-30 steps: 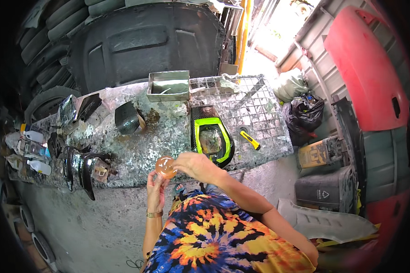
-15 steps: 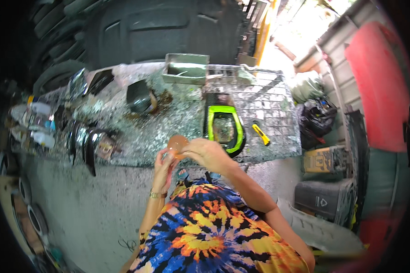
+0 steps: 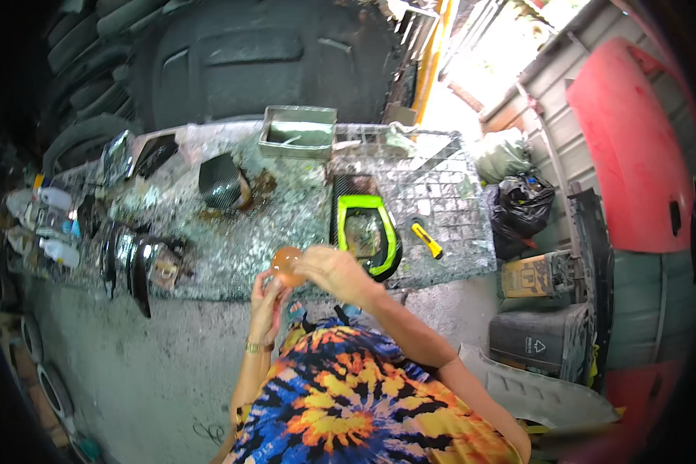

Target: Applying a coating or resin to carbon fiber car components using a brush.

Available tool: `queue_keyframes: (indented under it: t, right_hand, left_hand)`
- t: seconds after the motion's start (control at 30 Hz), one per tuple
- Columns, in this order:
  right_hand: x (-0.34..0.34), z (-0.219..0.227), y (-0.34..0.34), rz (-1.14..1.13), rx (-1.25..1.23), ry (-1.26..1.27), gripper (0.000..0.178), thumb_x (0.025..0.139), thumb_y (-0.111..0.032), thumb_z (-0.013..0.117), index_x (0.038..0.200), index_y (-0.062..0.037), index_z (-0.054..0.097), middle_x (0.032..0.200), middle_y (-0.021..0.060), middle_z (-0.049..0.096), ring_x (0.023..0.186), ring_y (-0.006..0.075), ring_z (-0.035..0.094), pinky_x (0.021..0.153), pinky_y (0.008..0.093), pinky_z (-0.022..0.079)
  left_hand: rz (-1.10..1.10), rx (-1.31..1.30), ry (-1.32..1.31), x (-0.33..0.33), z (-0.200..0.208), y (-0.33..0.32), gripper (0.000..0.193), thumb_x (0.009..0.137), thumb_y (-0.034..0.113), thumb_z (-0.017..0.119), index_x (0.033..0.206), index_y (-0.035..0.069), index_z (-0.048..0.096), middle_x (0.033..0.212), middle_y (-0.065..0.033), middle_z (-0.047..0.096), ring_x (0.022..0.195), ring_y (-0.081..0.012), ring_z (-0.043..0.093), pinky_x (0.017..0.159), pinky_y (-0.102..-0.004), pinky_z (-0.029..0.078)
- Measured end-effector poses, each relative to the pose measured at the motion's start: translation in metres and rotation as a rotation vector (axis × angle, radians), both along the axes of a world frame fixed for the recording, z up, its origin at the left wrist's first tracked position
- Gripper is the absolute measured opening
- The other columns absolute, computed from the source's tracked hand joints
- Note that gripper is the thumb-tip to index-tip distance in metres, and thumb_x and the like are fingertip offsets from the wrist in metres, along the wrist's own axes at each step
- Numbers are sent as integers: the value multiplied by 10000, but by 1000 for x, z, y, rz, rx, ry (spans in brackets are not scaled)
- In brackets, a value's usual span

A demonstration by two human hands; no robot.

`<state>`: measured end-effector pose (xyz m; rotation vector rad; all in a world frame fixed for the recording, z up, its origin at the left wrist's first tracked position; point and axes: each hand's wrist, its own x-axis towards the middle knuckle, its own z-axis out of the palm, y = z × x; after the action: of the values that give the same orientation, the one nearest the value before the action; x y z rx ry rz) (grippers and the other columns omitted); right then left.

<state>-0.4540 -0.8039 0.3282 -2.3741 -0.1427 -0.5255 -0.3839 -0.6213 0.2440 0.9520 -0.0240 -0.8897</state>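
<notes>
My left hand [image 3: 266, 303] is closed around the lower side of a round, translucent orange-brown cup [image 3: 288, 263], held above the near edge of the table. Against the cup's right side, my right hand [image 3: 334, 274] has its fingers bent and pressed together. What they pinch, if anything, is hidden. Just beyond the right hand lies a neon-green and black frame-shaped part [image 3: 394, 241], with dark carbon weave at its far end. A yellow utility knife [image 3: 427, 241] rests to its right on the grid.
The speckled table [image 3: 232, 263] also bears a carbon-weave piece [image 3: 220, 182] beside a brown stain, a metal tray [image 3: 298, 148], curved glossy black parts [image 3: 139, 271] and plastic bottles [image 3: 58, 251]. Right of the table are a black bag [image 3: 520, 203], a cardboard box [image 3: 537, 276] and a red panel [image 3: 634, 155].
The whole view has shifted, so the table sits slightly lower and further left. Both hands stay together at the cup, and the right hand's fingers have moved slightly along its side.
</notes>
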Motion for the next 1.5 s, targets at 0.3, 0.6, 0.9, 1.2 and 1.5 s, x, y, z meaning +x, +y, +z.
queue_keyframes:
  t: [0.3,0.6,0.9,1.2,1.5]
  right_hand:
    - [-1,4,-4,-49,49,75,177,861,-185,567,960,-59,640,852,83,600,848,256,585,746,348,480]
    - [0,7,-9,-13,98,115,171,849,-178,573,924,-44,649,880,101,620,859,271,591,762,352,477]
    - [2,12,-7,32,96,132,159,828,-146,609,916,-21,652,804,113,610,785,283,588,704,346,472]
    - [4,20,-2,114,9,249,159,836,-159,592,914,-34,654,854,104,625,835,273,595,739,350,481]
    - [9,14,1,43,162,152,117,814,-92,627,895,-12,658,769,118,608,705,245,596,652,317,469]
  left_hand:
    - [84,7,21,0,2,-5,252,912,160,560,1123,106,432,1075,-54,594,968,-125,594,827,-250,511]
    - [102,47,29,-1,14,-11,316,899,151,584,1166,80,431,996,-59,607,916,-114,596,833,-251,497]
    - [57,56,34,-3,14,-6,289,904,173,578,1150,100,445,1050,-41,610,968,-109,601,835,-254,504]
    - [121,38,42,-7,8,-1,335,861,196,645,1136,107,476,1033,-64,628,909,-118,629,706,-174,505]
    - [119,20,52,-7,9,-1,332,883,150,605,1160,65,443,1022,-55,604,903,-110,611,806,-236,531]
